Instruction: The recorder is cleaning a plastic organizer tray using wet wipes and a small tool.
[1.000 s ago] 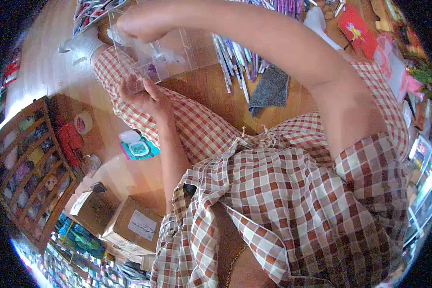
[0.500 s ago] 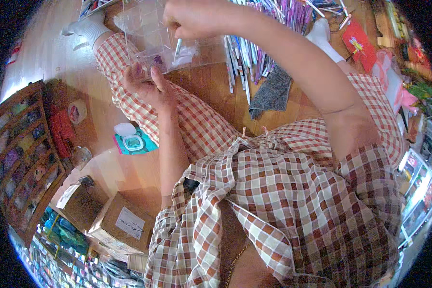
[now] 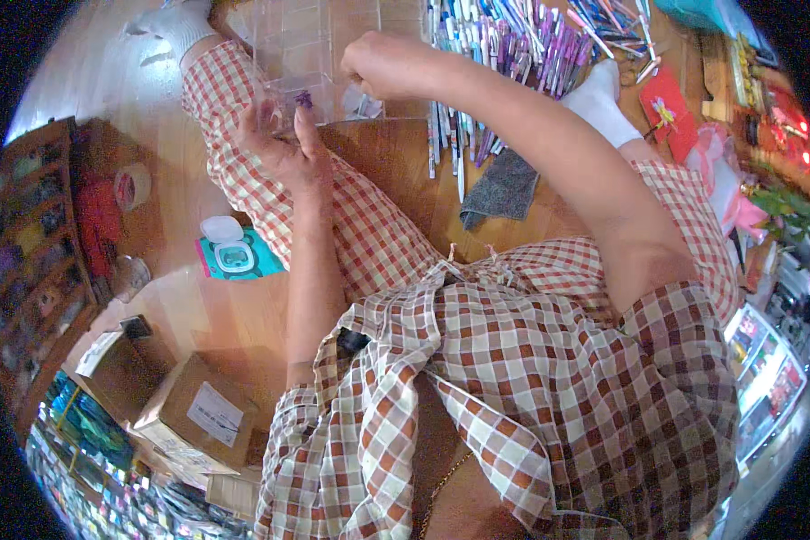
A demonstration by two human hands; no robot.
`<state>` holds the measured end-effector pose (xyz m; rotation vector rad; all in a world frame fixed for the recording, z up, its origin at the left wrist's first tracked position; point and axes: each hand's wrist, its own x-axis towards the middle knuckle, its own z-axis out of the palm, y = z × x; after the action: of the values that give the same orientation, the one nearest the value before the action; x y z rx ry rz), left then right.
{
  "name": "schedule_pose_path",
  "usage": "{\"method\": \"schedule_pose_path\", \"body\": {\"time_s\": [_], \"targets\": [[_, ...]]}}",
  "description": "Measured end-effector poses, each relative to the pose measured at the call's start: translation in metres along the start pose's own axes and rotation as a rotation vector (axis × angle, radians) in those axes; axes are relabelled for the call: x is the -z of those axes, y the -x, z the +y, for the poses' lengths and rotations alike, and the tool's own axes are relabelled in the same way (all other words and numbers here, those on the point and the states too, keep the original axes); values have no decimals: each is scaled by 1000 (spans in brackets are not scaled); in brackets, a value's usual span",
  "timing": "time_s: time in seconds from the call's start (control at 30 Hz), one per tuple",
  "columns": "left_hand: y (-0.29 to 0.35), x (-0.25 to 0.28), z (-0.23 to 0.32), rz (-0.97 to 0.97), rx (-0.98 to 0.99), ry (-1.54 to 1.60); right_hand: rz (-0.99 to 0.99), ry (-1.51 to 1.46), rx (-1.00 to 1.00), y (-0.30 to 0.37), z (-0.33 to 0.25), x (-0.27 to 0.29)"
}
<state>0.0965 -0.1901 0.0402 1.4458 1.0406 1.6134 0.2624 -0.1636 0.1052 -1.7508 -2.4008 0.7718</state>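
Left fingers (image 3: 307, 135) are at the near edge of a clear divided box (image 3: 299, 43), a purple piece (image 3: 303, 98) by the thumb. Right fingers (image 3: 356, 63) curl above it; right of them lie pens (image 3: 513, 45).

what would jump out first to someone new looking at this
Probably the big spread of white, blue and purple pens at the top centre. Just left of it is a clear compartment case, with the left hand at its near edge and the right hand over its right side. A bright red card at the upper right also catches the eye.
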Motion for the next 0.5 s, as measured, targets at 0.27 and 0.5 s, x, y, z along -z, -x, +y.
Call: {"method": "schedule_pose_path", "body": {"time_s": [0.27, 0.5], "targets": [[-4, 18, -10, -25, -22, -179, 95, 368, 123, 1, -25, 12], [-7, 30, -23, 15, -67, -244, 134, 402, 245, -10, -48, 17]]}}
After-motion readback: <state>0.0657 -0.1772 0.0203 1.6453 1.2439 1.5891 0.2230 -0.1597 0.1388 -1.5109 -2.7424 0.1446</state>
